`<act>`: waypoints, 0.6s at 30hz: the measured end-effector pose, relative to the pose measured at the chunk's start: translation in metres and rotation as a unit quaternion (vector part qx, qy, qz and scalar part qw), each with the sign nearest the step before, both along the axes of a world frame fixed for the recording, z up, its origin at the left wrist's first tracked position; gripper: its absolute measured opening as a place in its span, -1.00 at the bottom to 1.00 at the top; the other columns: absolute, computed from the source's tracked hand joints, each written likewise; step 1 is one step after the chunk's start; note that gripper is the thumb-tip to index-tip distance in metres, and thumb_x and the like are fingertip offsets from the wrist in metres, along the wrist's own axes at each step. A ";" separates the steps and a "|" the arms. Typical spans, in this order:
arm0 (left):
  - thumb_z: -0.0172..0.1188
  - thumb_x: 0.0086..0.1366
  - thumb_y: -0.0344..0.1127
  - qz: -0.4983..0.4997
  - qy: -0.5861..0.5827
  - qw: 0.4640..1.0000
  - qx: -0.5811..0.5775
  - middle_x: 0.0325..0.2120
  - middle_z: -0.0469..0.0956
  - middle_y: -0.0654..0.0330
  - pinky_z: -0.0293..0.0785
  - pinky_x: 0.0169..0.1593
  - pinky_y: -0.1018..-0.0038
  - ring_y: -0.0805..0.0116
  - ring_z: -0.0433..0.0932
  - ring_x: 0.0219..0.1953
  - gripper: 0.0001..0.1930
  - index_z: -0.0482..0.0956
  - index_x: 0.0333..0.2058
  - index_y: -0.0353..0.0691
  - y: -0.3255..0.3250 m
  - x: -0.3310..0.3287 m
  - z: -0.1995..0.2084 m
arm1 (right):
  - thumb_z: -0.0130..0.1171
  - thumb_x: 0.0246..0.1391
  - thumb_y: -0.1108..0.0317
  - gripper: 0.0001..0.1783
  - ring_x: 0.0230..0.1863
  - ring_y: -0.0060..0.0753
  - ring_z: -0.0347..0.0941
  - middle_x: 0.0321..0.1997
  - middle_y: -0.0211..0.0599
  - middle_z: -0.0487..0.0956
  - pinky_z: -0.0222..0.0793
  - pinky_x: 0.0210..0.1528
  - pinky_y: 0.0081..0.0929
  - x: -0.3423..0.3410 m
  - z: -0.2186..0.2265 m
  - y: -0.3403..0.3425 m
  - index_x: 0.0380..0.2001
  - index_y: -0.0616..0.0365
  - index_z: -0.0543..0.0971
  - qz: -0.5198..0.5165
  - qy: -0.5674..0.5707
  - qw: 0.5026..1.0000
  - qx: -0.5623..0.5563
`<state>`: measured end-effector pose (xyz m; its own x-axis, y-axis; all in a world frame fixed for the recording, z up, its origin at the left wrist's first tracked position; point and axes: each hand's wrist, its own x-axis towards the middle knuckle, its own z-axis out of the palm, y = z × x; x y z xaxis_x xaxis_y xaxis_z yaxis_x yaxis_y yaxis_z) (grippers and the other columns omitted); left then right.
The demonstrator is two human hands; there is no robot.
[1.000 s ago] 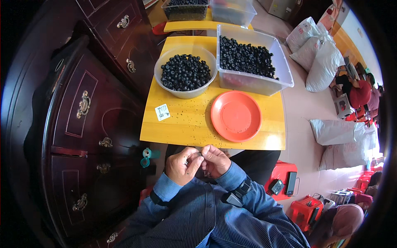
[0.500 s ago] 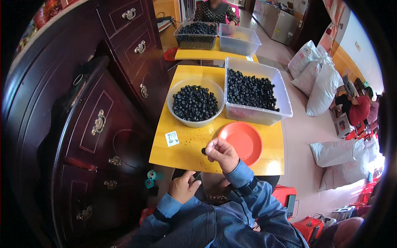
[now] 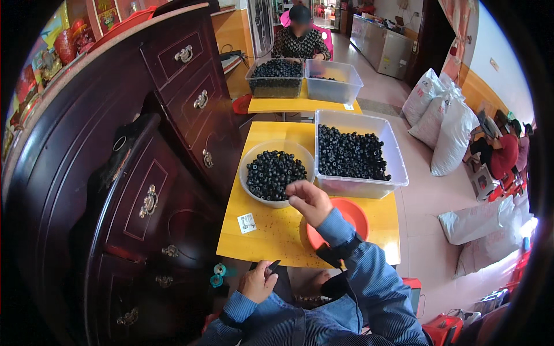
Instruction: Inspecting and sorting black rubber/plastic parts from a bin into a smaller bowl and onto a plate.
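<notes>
My right hand [image 3: 311, 203] hangs over the near right rim of a round translucent bowl [image 3: 243, 183]. Its thumb and index finger are slightly apart, and nothing shows between them. The bowl holds a heap of small black ring-shaped pieces [image 3: 271, 173]. Partly behind my right wrist, an orange-red plastic basin [image 3: 352, 213] sits on the yellow table [image 3: 265, 245]. Below the table's near edge my left hand [image 3: 257, 285] is closed on a small dark pointed blade [image 3: 274, 265] that sticks out past the fingers.
A large clear bin [image 3: 369, 187] of black pieces stands right of the bowl. Opposite, a person [image 3: 297, 40] sits behind two more bins [image 3: 277, 86] on another table. Dark wooden drawers [image 3: 144, 202] line the left side; white sacks [image 3: 450, 138] stand on the right.
My right hand has moved away from me to the bowl; the black ring it pinched is no longer visible. The view has tilted up. My left hand keeps its place near my lap.
</notes>
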<state>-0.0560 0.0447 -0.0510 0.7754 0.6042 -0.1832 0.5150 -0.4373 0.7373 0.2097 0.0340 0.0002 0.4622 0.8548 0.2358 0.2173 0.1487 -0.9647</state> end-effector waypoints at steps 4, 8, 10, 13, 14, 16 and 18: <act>0.12 0.24 -0.19 0.014 0.017 0.998 0.054 -0.25 0.62 -0.08 0.49 -0.07 0.07 -0.14 0.59 -0.19 -0.58 0.38 0.03 -0.21 0.010 0.007 0.005 | 0.17 0.20 0.44 -0.82 -0.14 -0.65 0.46 -0.18 -0.44 0.57 0.41 -0.03 -0.61 0.014 0.024 -0.053 -0.14 0.25 0.52 0.092 0.067 0.992 -0.053; 0.10 0.18 -0.28 -0.009 0.027 0.987 0.155 -0.31 0.62 -0.08 0.47 -0.12 0.05 -0.13 0.59 -0.26 -0.65 0.40 -0.06 -0.28 0.023 0.027 0.011 | 0.17 0.22 0.42 -0.82 -0.14 -0.65 0.48 -0.20 -0.43 0.59 0.43 0.00 -0.58 0.041 0.040 -0.100 -0.15 0.26 0.53 0.104 0.107 0.987 -0.062; 0.08 0.18 -0.31 -0.023 0.051 0.982 0.183 -0.28 0.60 -0.08 0.47 -0.12 0.03 -0.14 0.57 -0.22 -0.66 0.42 -0.08 -0.30 0.031 0.039 0.011 | 0.15 0.23 0.41 -0.85 -0.21 -0.70 0.45 -0.26 -0.48 0.57 0.44 -0.10 -0.62 0.060 0.038 -0.117 -0.19 0.25 0.55 0.050 0.062 0.996 -0.043; 0.06 0.23 -0.28 -0.040 0.072 0.972 0.221 -0.18 0.53 -0.07 0.47 -0.10 0.04 -0.12 0.53 -0.15 -0.67 0.43 -0.03 -0.24 0.048 0.057 0.007 | 0.14 0.22 0.41 -0.86 -0.22 -0.69 0.46 -0.28 -0.48 0.57 0.43 -0.10 -0.64 0.086 0.034 -0.135 -0.20 0.25 0.55 -0.021 0.019 0.999 -0.035; 0.06 0.23 -0.28 -0.046 0.070 0.970 0.226 -0.18 0.53 -0.07 0.47 -0.10 0.04 -0.12 0.53 -0.15 -0.67 0.43 -0.03 -0.24 0.053 0.065 0.006 | 0.14 0.22 0.41 -0.86 -0.22 -0.69 0.46 -0.28 -0.48 0.58 0.43 -0.10 -0.65 0.093 0.032 -0.140 -0.21 0.25 0.55 -0.056 -0.003 0.998 -0.031; 0.11 0.22 -0.30 -0.060 0.057 0.967 0.241 -0.18 0.54 -0.07 0.46 -0.08 0.06 -0.10 0.53 -0.12 -0.67 0.45 -0.05 -0.24 0.063 0.080 0.001 | 0.14 0.21 0.41 -0.86 -0.23 -0.69 0.46 -0.29 -0.48 0.57 0.43 -0.11 -0.65 0.098 0.028 -0.152 -0.22 0.25 0.54 -0.080 0.019 0.997 -0.017; 0.14 0.21 -0.31 -0.066 0.044 0.966 0.247 -0.19 0.55 -0.06 0.44 -0.04 0.08 -0.09 0.52 -0.11 -0.67 0.46 -0.05 -0.24 0.070 0.092 -0.010 | 0.15 0.20 0.41 -0.86 -0.24 -0.68 0.47 -0.31 -0.48 0.57 0.43 -0.11 -0.64 0.102 0.009 -0.162 -0.23 0.25 0.54 -0.111 0.064 0.992 0.003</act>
